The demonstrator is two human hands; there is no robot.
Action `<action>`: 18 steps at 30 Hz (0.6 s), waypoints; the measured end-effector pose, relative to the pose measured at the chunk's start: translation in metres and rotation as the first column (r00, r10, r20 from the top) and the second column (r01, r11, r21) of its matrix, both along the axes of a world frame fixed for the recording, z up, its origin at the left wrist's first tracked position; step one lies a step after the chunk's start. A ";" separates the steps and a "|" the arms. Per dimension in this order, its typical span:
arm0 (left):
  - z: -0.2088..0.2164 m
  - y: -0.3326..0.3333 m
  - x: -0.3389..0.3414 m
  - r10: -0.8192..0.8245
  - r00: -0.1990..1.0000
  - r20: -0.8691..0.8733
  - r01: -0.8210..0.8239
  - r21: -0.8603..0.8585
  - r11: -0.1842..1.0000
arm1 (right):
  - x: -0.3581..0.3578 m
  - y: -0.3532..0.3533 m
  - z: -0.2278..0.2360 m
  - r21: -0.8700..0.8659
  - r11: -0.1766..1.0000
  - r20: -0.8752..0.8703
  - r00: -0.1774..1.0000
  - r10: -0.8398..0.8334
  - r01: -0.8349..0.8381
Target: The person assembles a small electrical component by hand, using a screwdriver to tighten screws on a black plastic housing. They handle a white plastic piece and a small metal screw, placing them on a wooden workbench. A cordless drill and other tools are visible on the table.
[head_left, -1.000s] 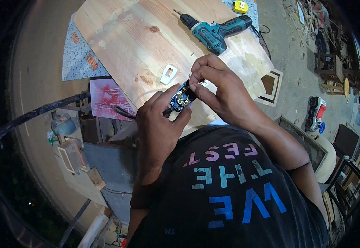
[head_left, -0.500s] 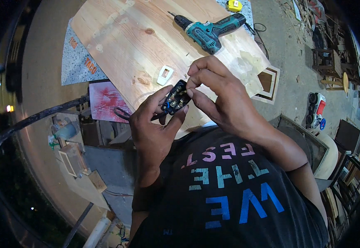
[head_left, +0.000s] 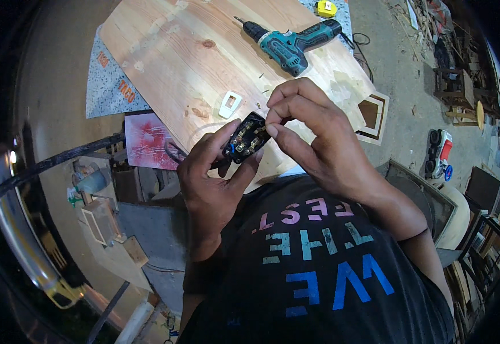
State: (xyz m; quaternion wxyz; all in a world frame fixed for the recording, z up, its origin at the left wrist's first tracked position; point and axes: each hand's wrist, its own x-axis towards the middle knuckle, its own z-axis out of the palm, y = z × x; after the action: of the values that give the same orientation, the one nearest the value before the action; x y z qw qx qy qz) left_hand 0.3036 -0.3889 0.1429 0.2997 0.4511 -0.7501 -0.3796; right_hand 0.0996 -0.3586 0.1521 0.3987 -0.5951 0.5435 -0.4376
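My left hand (head_left: 212, 172) holds a small black electrical housing (head_left: 246, 139) between thumb and fingers. Its open side faces up, showing brass-coloured metal contacts and a bit of blue wire. At the housing's upper right edge, thumb and forefinger of my right hand (head_left: 313, 129) are pinched together; whatever they grip is too small or hidden to make out. A dark cable (head_left: 174, 153) shows beside my left fingers. Just beyond the housing, a white cover plate (head_left: 230, 105) with a rectangular opening lies on the wooden board (head_left: 169, 63).
A teal and black cordless drill (head_left: 290, 45) lies on the board's far side, near a yellow tape measure (head_left: 325, 8). A red-stained panel (head_left: 149, 143) sits to the left. On the floor at right are a toy vehicle (head_left: 440, 153) and a wooden frame (head_left: 374, 117).
The housing has tilted slightly in my left hand, and my right hand has shifted a little to the right. Beyond at far left, a vehicle has moved through the view.
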 end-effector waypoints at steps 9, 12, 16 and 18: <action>0.010 0.005 -0.009 0.041 0.996 0.081 -0.044 0.031 0.999 | 0.009 -0.005 -0.011 -0.114 0.993 -0.114 0.993 -0.044 0.031; 0.012 0.004 -0.010 0.026 0.995 0.096 -0.032 0.056 0.998 | 0.011 -0.008 -0.009 -0.112 0.993 -0.154 0.987 -0.043 0.026; 0.014 0.003 -0.011 0.027 0.992 0.123 -0.039 0.090 0.995 | 0.012 -0.010 -0.010 -0.107 0.994 -0.185 0.982 -0.037 0.017; 0.013 0.003 -0.011 0.032 0.991 0.131 -0.044 0.091 0.995 | 0.011 -0.011 -0.010 -0.085 0.996 -0.206 0.978 -0.012 -0.006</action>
State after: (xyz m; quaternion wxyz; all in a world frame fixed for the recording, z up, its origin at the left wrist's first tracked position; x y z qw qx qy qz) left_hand 0.2924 -0.3859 0.1561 0.2361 0.5025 -0.7407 -0.3784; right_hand 0.1106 -0.3694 0.1420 0.3139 -0.6528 0.5638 -0.3967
